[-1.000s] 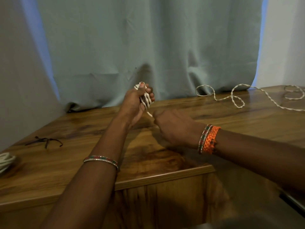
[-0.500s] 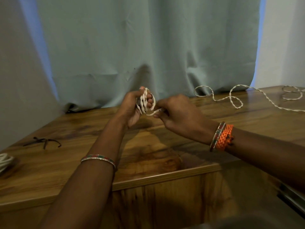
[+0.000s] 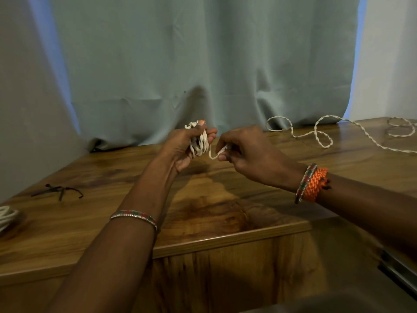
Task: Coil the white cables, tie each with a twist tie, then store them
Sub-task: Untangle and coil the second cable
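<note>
**Cable coil nearly wound, tail end now in my right fingers**

Cable work, read from the left with my left hand as the landmark. Far left of it, at the tabletop [image 3: 203, 213] edge, lies a finished white bundle [image 3: 6, 216]; nearer, but still well left, the dark twist ties [image 3: 57, 191] lie untouched.

My left hand [image 3: 188, 145] is raised above the tabletop, fingers curled round the white coil [image 3: 199, 141], thumb pressing the loops on top. A second ago my right hand [image 3: 246, 152] sat low beside it with the strand pulled down; since then it has risen level with the left hand and moved off to its right. It now pinches the short tail of the cable between thumb and fingertips, a small slack loop hanging between the two hands.

I judge that one more wrap will finish this coil, and then it needs a tie.

Well right of my left hand, a loose white cable [image 3: 320, 138] snakes across the tabletop, uncoiled.
</note>
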